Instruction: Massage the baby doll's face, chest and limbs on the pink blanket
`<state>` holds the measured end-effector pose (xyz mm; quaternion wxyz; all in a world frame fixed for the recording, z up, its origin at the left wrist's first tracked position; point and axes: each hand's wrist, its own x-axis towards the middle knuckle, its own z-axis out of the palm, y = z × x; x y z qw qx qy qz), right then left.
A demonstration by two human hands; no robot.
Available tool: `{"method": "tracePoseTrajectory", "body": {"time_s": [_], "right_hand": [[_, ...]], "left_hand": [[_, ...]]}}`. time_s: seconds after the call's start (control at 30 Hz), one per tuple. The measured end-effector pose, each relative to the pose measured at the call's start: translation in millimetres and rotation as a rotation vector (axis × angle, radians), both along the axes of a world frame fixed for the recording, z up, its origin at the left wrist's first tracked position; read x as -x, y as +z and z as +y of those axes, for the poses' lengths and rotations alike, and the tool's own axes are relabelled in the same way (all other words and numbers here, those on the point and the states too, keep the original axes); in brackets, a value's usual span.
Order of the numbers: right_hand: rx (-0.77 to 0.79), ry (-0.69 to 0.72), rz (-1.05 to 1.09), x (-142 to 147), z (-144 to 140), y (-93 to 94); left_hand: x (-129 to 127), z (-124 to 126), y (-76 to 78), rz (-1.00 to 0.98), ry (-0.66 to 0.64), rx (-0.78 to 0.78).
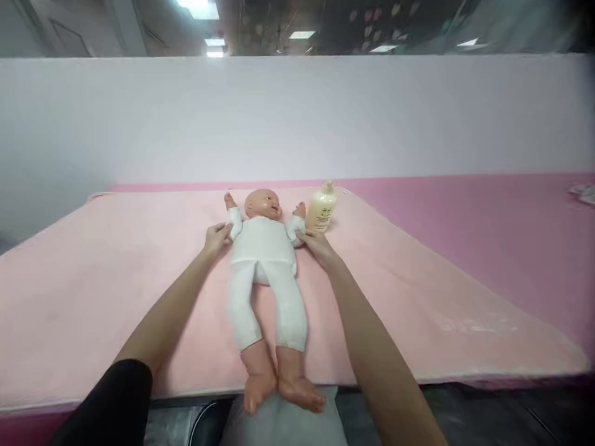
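Both arms are stretched out over the pink mat (116,272), and the baby doll (264,260) lies flat on its back in the middle of it, head away from the camera, feet toward it. The left hand (216,238) is at the doll's arm on that side, fingers curled around the white sleeve just below the little raised fist. The right hand (317,245) mirrors it on the other side, fingers closed on the other sleeve near the doll's shoulder. So both hands are holding the doll by its upper arms, one on each side of the torso.

The doll wears a white top and white leggings, bare feet poking out (the feet hang just past the near edge of the mat, above a grey cushion (283,421) below). Its arms are bent upward beside the head.

Just beside the right hand, near the doll's raised fist, stands a cream-coloured pump bottle (320,210), upright on the mat, apart from the hand, though whether it touches the doll's fist I cannot tell.

The mat lies on a darker pink surface (465,210) running off to the right, with a plain white wall (297,118) behind. A black sleeve (111,402) shows on the left upper arm.
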<state>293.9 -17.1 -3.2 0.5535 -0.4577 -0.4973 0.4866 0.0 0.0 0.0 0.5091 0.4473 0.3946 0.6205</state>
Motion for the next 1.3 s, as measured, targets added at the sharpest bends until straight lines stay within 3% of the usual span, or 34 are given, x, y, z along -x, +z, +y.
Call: {"method": "tracePoseTrajectory", "body": {"time_s": [0.23, 0.3, 0.5, 0.6, 0.77, 1.07, 1.3], "right_hand": [[0.097, -0.146, -0.187, 10.6, -0.5, 8.3], [0.091, -0.135, -0.186, 9.7, -2.4, 9.9], [0.024, -0.022, -0.027, 0.5, -8.2, 8.5], [0.01, 0.044, 0.031, -3.2, -8.1, 5.7], [0.024, 0.052, 0.08, -6.9, -0.5, -4.1], [-0.066, 0.02, 0.056, -0.2, -7.1, -0.8], [-0.082, -0.051, -0.059, 8.5, -10.0, 4.7]], "left_hand": [[4.4, 11.6, -9.6, 0.49, 0.255, -0.046], [6.6, 12.4, -10.0, 0.453, 0.234, -0.051], [7.0, 8.6, -3.8, 0.104, 0.011, -0.046], [7.8, 4.8, 0.7, 0.07, -0.018, -0.049], [14.4, -0.5, 5.0, 0.052, -0.2, -0.067], [20.3, 1.3, 3.2, 0.045, -0.135, 0.051], [14.2, 0.9, 6.5, 0.027, -0.189, -0.034]]}}
